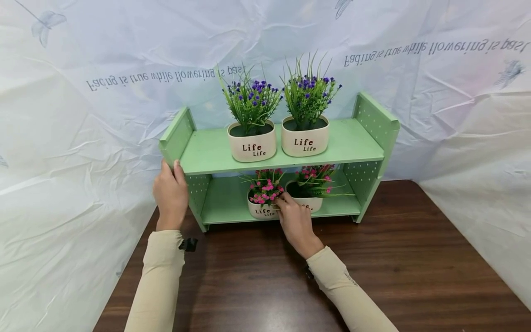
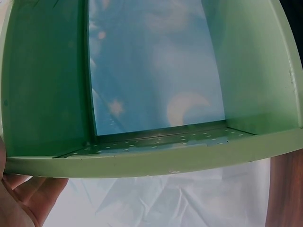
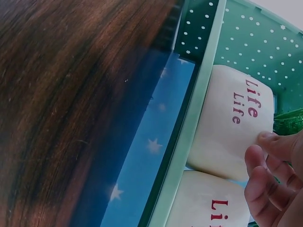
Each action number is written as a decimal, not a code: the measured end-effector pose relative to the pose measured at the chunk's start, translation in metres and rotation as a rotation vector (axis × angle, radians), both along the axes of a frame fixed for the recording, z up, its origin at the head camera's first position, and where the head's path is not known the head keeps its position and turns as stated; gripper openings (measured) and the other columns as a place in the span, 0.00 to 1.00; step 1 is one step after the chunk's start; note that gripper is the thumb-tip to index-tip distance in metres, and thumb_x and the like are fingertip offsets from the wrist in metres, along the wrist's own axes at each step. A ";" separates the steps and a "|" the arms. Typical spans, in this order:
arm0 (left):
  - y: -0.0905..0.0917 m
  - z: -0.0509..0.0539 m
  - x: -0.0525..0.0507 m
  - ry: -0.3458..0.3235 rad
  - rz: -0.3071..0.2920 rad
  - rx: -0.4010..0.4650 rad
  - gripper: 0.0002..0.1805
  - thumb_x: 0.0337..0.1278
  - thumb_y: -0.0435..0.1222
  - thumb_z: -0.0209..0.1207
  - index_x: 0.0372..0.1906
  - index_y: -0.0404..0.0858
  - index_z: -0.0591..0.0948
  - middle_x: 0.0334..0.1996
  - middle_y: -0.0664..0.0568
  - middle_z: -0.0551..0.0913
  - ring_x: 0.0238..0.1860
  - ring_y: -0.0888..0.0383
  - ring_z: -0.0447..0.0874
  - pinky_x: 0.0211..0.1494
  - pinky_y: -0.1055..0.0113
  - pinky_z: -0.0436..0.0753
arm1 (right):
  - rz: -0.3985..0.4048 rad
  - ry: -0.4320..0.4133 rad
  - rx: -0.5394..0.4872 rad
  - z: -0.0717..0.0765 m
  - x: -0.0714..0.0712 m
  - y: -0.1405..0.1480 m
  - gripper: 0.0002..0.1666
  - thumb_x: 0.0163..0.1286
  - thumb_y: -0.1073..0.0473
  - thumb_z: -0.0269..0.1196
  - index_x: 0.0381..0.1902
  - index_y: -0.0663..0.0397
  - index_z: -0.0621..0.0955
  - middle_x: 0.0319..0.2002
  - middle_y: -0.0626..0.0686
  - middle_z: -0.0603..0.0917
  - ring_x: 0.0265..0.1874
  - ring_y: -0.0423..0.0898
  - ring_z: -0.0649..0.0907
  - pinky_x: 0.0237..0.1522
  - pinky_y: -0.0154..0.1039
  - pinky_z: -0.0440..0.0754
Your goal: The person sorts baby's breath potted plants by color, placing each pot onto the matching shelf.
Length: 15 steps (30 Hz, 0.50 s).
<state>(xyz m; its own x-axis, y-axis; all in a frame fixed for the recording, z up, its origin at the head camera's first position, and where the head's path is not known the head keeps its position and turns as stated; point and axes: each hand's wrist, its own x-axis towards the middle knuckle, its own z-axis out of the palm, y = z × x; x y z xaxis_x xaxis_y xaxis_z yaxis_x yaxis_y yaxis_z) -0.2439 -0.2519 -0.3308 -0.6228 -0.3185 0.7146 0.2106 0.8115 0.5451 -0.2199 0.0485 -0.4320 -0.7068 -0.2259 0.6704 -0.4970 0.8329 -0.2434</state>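
Note:
My left hand [image 1: 170,193] grips the left side panel of a green two-tier shelf [image 1: 265,161]. In the left wrist view, fingers [image 2: 47,191] lie against the outside of that panel. My right hand [image 1: 296,223] is at the lower tier, its curled fingers at the right end of a white flowerpot [image 1: 257,211] with pink flowers [image 1: 265,189]. The right wrist view has the thumb at that pot's [image 3: 232,123] rim. Beside it is a second pink-flowered pot [image 1: 315,204], partly hidden by the hand.
On the upper tier stand two white pots of purple flowers, a left one [image 1: 252,145] and a right one [image 1: 304,138], both lettered "Life". Brown wooden table [image 1: 394,253] lies under the shelf. A pale printed cloth [image 1: 124,46] hangs behind and at both sides.

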 end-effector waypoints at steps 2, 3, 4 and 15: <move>0.000 0.000 0.000 0.000 0.001 -0.002 0.22 0.87 0.45 0.44 0.45 0.28 0.76 0.20 0.40 0.69 0.26 0.27 0.78 0.32 0.34 0.70 | 0.000 0.003 -0.004 -0.001 0.000 0.000 0.09 0.66 0.66 0.76 0.44 0.54 0.91 0.43 0.52 0.85 0.18 0.46 0.82 0.14 0.40 0.75; 0.000 -0.001 0.000 -0.001 0.002 -0.003 0.22 0.87 0.45 0.45 0.44 0.28 0.75 0.20 0.41 0.69 0.26 0.27 0.78 0.32 0.35 0.70 | 0.000 0.005 -0.005 -0.002 0.000 -0.001 0.09 0.66 0.66 0.76 0.44 0.54 0.91 0.43 0.52 0.85 0.19 0.46 0.82 0.15 0.40 0.76; -0.001 -0.001 0.000 0.000 0.003 -0.006 0.22 0.87 0.44 0.45 0.43 0.29 0.75 0.19 0.41 0.68 0.26 0.27 0.77 0.32 0.35 0.70 | -0.001 0.007 -0.005 -0.002 0.000 -0.001 0.09 0.66 0.66 0.76 0.44 0.54 0.91 0.43 0.52 0.85 0.19 0.47 0.82 0.15 0.41 0.76; 0.000 0.000 0.001 -0.007 0.004 -0.001 0.22 0.87 0.44 0.44 0.44 0.28 0.75 0.20 0.39 0.69 0.25 0.28 0.77 0.31 0.36 0.70 | -0.009 0.020 -0.011 -0.002 0.000 -0.001 0.09 0.65 0.66 0.77 0.43 0.54 0.91 0.41 0.52 0.85 0.18 0.47 0.82 0.15 0.42 0.77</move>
